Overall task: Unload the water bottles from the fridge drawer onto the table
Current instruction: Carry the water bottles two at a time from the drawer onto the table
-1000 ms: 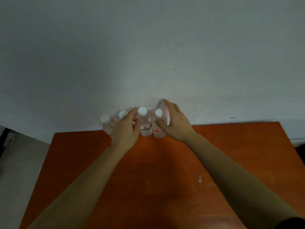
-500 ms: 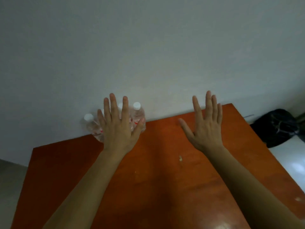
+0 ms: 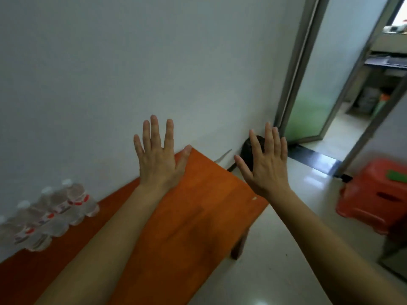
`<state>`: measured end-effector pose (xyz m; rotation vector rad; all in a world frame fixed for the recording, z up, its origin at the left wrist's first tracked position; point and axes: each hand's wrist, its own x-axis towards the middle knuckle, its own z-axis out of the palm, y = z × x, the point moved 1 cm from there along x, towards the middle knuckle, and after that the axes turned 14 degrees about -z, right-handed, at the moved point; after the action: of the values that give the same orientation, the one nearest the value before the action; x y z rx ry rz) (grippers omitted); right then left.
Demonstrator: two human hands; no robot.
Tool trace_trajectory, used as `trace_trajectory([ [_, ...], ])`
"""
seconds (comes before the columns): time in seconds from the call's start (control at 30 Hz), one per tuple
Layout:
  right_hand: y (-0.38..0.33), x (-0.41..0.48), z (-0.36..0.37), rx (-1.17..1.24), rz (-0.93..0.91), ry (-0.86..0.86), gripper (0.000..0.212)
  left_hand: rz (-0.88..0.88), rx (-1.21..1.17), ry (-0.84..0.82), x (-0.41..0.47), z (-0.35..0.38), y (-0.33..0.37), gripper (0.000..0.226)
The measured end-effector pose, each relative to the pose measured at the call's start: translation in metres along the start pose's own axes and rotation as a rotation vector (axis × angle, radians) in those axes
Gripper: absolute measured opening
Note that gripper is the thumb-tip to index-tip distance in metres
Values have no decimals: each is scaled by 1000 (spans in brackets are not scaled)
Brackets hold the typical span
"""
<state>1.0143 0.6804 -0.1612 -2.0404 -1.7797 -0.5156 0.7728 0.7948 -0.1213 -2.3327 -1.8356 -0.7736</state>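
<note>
Both hands are raised with their backs to the camera, fingers straight and spread, neither one gripping anything. The left hand (image 3: 157, 159) hovers over the far corner of the orange-brown table (image 3: 193, 216), its thumb tip lined up with the table's back edge at the pale wall (image 3: 132, 62). The right hand (image 3: 267, 170) is out past the table's right edge, above the glossy floor (image 3: 286, 249) and in front of a dark rounded object (image 3: 246, 150) at the foot of the wall (too hidden to name). The water bottles (image 3: 50, 214) stand in a tight row at the table's back left against the wall. They are clear with white caps and red-and-white labels, well apart from both hands and blurred enough that the count is unsure. To the right stands a red plastic stool (image 3: 374, 194) beside an open doorway (image 3: 330, 95).
</note>
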Motion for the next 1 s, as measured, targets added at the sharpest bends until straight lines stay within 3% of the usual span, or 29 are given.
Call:
trace_trajectory([
  [0.23,186,-162,-117,-143,251,16,76,274,-174,-111,-108,17,219,78],
  [0.5,351,-325,-213,-363,540,-1,80,677,-274,-204,-214,48,463,79],
  [0.7,462,-403,-247,-512,709,-75,82,905,-380,-266,-278,90,621,83],
  [1.0,618,-500,-321,-629,976,-123,85,1150,-369,-484,-356,115,875,82],
])
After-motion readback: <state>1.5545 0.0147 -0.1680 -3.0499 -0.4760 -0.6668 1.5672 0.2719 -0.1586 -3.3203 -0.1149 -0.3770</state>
